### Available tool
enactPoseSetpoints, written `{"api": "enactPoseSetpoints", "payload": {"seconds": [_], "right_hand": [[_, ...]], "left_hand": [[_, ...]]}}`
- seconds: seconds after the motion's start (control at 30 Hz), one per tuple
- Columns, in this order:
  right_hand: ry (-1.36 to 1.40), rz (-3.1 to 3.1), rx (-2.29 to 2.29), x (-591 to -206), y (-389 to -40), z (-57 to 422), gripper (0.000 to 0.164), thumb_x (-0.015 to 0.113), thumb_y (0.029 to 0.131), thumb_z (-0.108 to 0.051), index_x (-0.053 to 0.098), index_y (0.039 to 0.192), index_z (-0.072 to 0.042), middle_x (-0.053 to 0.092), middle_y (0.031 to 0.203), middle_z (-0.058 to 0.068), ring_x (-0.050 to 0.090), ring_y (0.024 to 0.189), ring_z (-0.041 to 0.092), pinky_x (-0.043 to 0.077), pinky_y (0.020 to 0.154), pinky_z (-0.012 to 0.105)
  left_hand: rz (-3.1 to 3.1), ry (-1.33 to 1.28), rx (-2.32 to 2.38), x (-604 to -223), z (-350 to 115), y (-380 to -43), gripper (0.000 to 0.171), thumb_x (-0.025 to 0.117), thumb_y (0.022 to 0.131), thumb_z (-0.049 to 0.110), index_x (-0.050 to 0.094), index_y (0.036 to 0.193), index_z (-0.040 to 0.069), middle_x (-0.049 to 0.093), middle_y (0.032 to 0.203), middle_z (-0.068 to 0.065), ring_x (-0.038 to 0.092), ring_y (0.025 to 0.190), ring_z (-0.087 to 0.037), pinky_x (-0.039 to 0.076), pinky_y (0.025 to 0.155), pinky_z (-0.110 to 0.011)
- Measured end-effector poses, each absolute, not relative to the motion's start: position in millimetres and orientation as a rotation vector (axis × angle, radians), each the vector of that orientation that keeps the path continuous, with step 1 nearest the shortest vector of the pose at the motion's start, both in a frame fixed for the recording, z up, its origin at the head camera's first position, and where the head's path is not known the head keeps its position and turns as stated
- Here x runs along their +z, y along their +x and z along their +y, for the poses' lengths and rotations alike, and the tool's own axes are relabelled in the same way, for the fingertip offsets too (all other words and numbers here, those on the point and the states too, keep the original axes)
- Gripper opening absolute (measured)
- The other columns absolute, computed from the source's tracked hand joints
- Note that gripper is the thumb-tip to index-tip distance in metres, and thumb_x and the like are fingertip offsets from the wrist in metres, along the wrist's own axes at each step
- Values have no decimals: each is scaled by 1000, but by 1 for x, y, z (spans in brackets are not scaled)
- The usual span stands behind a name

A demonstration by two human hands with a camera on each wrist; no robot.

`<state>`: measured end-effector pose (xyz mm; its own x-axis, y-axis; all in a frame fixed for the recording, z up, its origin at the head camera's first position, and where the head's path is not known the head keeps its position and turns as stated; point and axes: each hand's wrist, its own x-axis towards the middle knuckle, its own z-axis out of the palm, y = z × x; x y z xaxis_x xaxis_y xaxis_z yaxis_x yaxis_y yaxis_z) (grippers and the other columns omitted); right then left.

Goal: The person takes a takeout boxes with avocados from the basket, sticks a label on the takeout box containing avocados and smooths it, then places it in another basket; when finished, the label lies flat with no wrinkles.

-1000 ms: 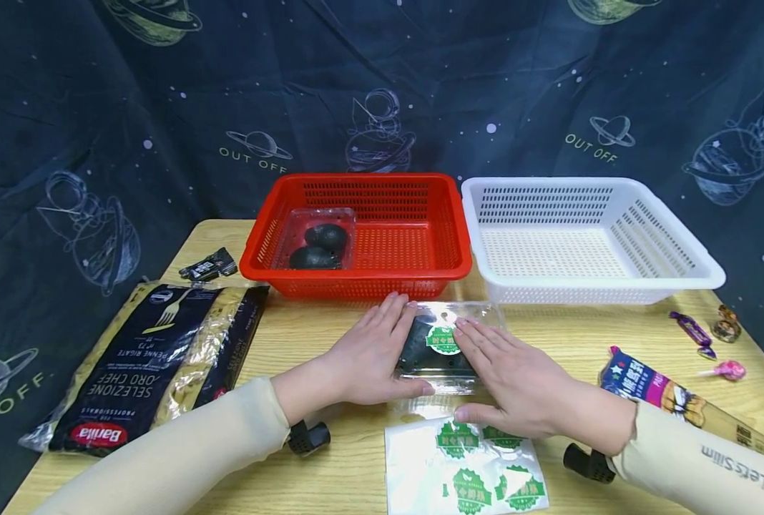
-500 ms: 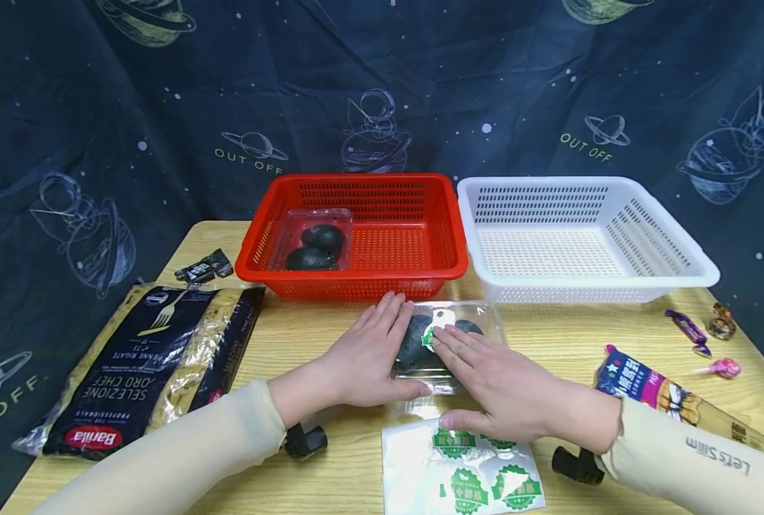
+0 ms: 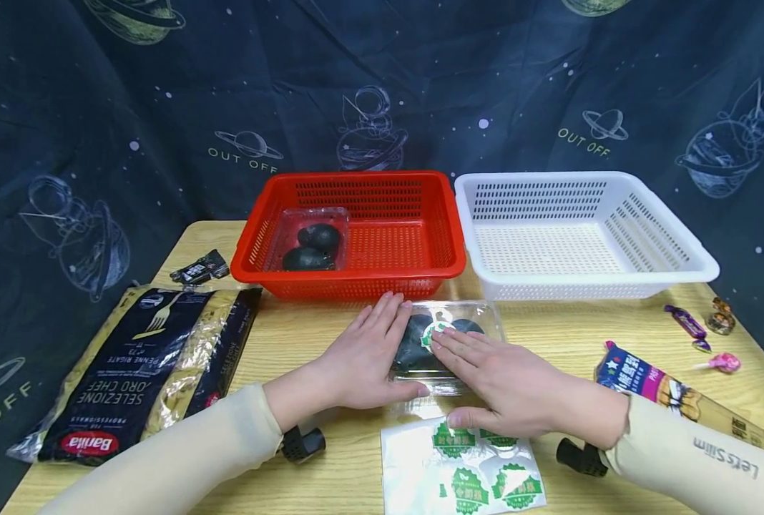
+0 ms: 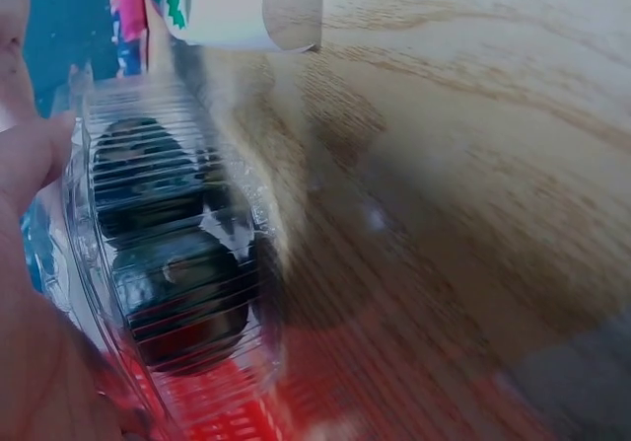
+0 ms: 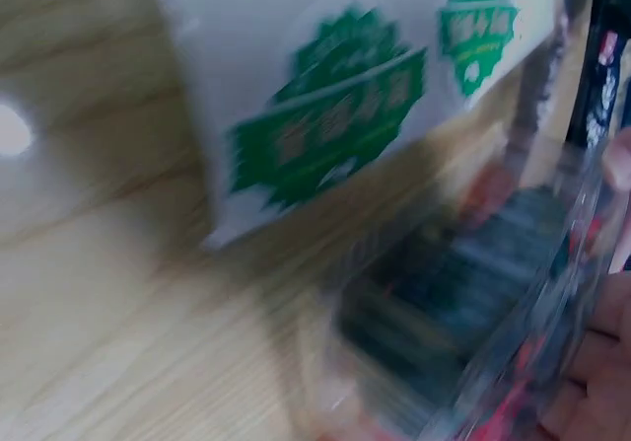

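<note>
A clear plastic clamshell box (image 3: 488,322) lies on the table in front of the red basket, with dark egg-shaped fruits inside. On its lid sits a round green-and-white sticker (image 3: 428,335), partly covered by fingers. My left hand (image 3: 365,357) rests along the box's left side, fingers straight and thumb out. My right hand (image 3: 507,383) presses its straight fingertips on the sticker. Ribbed walls of the box (image 4: 182,254) and the dark fruits show beside the hand in the left wrist view. The right wrist view is blurred; the box (image 5: 444,313) lies next to the fingers there.
A sticker sheet (image 3: 408,465) lies just in front of the box. Behind stand a red basket (image 3: 350,282), holding another fruit box (image 3: 343,222), and a white basket (image 3: 588,290). A pasta bag (image 3: 131,379) is left; a snack bag (image 3: 646,386) and several sweets (image 3: 684,323) are right.
My right hand has slid left, its fingertips going from the sticker's right edge onto the sticker. My left hand has kept its place on the box.
</note>
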<state>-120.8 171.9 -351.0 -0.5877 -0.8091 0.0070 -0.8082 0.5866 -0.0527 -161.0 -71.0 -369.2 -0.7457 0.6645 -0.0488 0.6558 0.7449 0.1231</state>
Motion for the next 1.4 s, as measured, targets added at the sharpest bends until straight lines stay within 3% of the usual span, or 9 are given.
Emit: {"api": "enactPoseSetpoints", "payload": {"seconds": [0.47, 0.67, 1.03, 1.4], "right_hand": [[-1360, 2863, -48, -344, -117, 196, 74, 51, 92, -54, 44, 140, 2, 41, 146, 17, 36, 136, 33, 34, 107, 45], [-1364, 2829, -157, -338, -124, 188, 70, 53, 92, -52, 47, 139, 1, 45, 144, 14, 39, 135, 29, 36, 106, 44], [-1430, 2695, -116, -346, -137, 151, 74, 29, 98, -59, 31, 148, -5, 27, 155, 7, 23, 142, 22, 24, 113, 39], [-1304, 2777, -67, -346, -135, 143, 80, 27, 96, -63, 31, 147, -1, 30, 152, 14, 25, 142, 25, 24, 114, 40]], "left_hand": [[2850, 1069, 175, -370, -70, -162, 112, 44, 78, 80, 13, 152, 2, 10, 158, -16, 5, 146, -29, 14, 115, -46], [2843, 1070, 171, -369, -70, -162, 112, 44, 78, 79, 11, 152, 2, 9, 158, -17, 4, 146, -29, 14, 115, -46], [2812, 1088, 152, -368, -72, -162, 111, 42, 80, 78, 8, 152, 2, 6, 159, -17, 0, 146, -31, 13, 115, -46], [2803, 1084, 156, -366, -72, -163, 107, 43, 82, 75, 9, 152, 1, 7, 158, -17, 1, 145, -32, 14, 115, -47]]}}
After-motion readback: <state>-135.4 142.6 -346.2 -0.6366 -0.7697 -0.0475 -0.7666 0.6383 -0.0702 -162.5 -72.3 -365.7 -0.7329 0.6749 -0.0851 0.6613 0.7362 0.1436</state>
